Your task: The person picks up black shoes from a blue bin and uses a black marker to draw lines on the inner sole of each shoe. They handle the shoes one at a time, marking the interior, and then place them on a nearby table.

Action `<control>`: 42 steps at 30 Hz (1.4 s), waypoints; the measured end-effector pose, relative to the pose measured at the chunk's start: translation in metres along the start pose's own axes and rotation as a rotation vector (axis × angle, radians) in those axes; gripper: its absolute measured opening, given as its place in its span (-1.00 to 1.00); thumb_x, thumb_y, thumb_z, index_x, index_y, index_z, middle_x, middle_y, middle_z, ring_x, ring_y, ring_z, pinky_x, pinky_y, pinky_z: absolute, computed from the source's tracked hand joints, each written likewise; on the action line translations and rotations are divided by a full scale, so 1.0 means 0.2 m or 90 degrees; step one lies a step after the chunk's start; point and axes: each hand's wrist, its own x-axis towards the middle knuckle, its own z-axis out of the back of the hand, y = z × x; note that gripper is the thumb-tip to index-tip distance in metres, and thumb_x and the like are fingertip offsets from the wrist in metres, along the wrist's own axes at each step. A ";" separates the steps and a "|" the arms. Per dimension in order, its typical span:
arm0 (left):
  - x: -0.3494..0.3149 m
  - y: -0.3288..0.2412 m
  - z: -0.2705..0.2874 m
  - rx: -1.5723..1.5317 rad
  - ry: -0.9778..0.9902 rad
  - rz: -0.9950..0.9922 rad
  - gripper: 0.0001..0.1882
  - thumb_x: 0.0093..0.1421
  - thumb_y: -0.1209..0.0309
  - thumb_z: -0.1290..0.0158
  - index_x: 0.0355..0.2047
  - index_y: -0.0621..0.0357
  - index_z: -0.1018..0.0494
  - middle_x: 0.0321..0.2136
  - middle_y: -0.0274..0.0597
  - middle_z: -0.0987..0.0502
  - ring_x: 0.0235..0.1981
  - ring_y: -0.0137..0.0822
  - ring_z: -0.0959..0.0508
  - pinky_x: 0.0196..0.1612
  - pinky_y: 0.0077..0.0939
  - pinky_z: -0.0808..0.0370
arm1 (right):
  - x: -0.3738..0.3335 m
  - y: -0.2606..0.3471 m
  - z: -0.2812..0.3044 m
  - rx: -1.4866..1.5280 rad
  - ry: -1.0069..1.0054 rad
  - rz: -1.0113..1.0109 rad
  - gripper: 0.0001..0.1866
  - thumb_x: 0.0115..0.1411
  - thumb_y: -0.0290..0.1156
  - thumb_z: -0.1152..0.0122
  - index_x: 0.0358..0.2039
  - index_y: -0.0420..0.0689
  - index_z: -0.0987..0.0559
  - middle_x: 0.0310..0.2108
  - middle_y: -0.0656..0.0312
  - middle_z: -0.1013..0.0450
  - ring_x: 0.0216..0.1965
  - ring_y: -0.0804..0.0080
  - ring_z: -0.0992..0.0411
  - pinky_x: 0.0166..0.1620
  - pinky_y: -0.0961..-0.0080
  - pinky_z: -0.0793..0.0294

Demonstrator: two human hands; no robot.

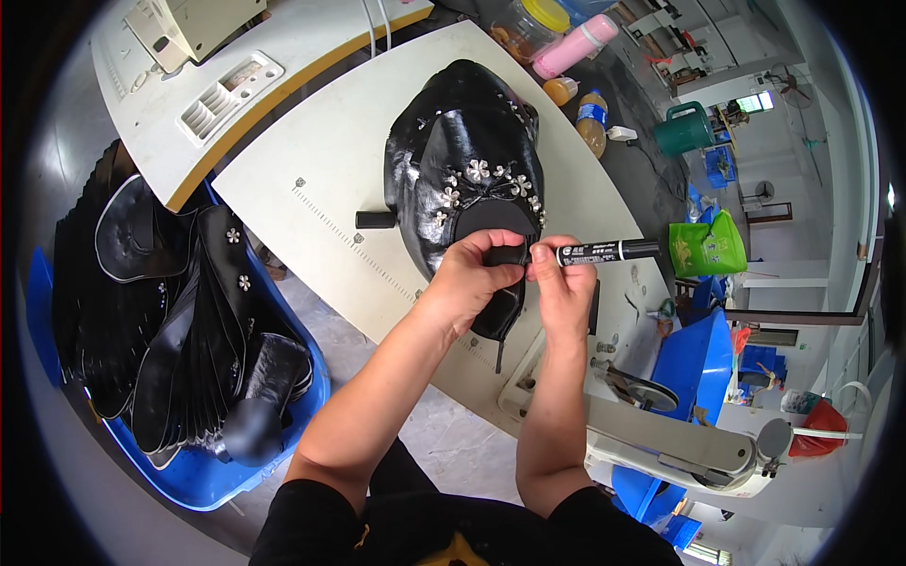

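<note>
A glossy black leather-like piece (pixel 467 132), set with silver flower ornaments (pixel 478 170), lies on the white tabletop in front of me; I cannot tell just what article it is. My left hand (pixel 477 278) is closed on its near edge, thumb and fingers pinching the black material beside a matt black rounded part. Close to its right, my right hand (pixel 563 291) grips a black marker pen (pixel 609 251). The pen's tip end points left at the pinched edge, hidden by the fingers. Left of the piece lies a short black cap-like object (pixel 376 220).
On the left, a blue tub (pixel 193 491) holds many similar black pieces (pixel 179 349). A sewing machine (pixel 679 448) stands at lower right. Beyond the table (pixel 321 141) are a pink bottle (pixel 576 47), a yellow-lidded jar (pixel 530 26) and an amber drink bottle (pixel 592 123).
</note>
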 end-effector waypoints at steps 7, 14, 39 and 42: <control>-0.02 -0.01 0.02 -0.025 0.011 0.017 -0.64 0.01 0.73 -0.06 -0.15 0.25 -0.39 -0.27 -0.23 -0.47 -0.30 -0.48 -0.47 -0.21 -0.67 -0.45 | -0.03 0.00 -0.01 0.111 -0.081 0.008 -0.86 0.17 -0.41 -0.16 -0.34 -0.22 -0.47 -0.58 0.42 -0.32 -0.55 0.73 -0.21 -0.46 0.78 -0.21; -0.10 0.14 0.02 0.344 -0.054 -0.228 -0.45 0.04 0.45 -0.17 0.03 0.37 -0.27 -0.07 0.09 -0.35 -0.03 -0.17 -0.40 0.02 -0.40 -0.36 | -0.17 -0.25 0.09 -0.246 -0.240 0.063 -0.61 -0.09 -0.70 -0.16 -0.18 -0.18 -0.46 -0.34 0.19 -0.35 -0.35 0.39 -0.36 -0.27 0.53 -0.37; -0.29 0.07 -0.07 0.233 -0.021 -0.219 -0.24 0.04 0.77 0.10 0.25 0.26 0.12 0.15 -0.02 -0.18 0.00 -0.28 -0.37 0.04 -0.44 -0.34 | -0.14 0.06 -0.15 0.391 -0.101 -0.304 -0.58 0.29 -0.10 0.10 -0.14 -0.21 -0.48 -0.39 0.23 -0.49 -0.46 0.48 -0.45 -0.42 0.52 -0.47; -0.27 0.05 -0.12 0.362 -0.019 -0.212 -0.18 0.04 0.68 0.04 0.26 0.29 0.21 0.18 0.19 -0.11 0.09 -0.13 -0.33 0.06 -0.39 -0.34 | -0.15 0.06 -0.11 0.454 -0.074 -0.330 -0.58 0.29 -0.09 0.14 -0.22 -0.21 -0.49 -0.40 0.25 -0.47 -0.43 0.46 -0.46 -0.38 0.53 -0.47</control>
